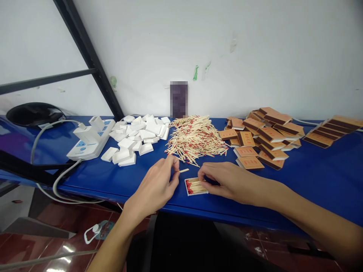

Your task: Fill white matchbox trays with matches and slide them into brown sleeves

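Between thumb and forefinger, my left hand (159, 183) pinches a matchstick (184, 170) whose pale end sticks out to the right. My right hand (224, 181) has its fingertips closed at the right end of a white matchbox tray (198, 193); whether they also pinch a match is hidden. Red-headed matches (195, 185) lie side by side in that tray, heads to the left. Just beyond both hands rises a large heap of loose matches (197, 138).
White empty trays (127, 143) are piled left of the heap, beside a power strip (85, 149) with cables. Orange-brown matchbox sleeves (272, 134) are piled to the right, with a leaning row of more sleeves (326, 134) farther right. A black metal post (90, 56) stands back left.
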Demonstrator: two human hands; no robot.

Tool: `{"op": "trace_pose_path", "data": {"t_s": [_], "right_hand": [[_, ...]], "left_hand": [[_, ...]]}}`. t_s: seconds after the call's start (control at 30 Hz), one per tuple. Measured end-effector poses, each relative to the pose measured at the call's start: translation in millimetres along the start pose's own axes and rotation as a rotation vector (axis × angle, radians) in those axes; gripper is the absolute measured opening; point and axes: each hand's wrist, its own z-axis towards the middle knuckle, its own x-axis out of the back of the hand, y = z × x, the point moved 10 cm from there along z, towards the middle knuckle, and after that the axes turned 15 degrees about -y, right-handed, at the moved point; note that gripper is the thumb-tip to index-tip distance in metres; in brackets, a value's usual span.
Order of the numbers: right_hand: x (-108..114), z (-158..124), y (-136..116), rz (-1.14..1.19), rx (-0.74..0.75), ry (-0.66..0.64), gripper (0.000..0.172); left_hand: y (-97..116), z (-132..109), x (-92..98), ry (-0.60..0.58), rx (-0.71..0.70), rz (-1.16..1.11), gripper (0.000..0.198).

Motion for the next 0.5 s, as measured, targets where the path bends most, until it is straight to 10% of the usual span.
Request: {"op": "trace_pose_path", "data": {"t_s": [0.5], "right_hand": [[14.3,-10.1,4.4,0.058,-0.015,0.067,0.016]], "left_hand": [[20.0,4.2,-11.2,0.036,-0.061,-0.080,0.011]]}}
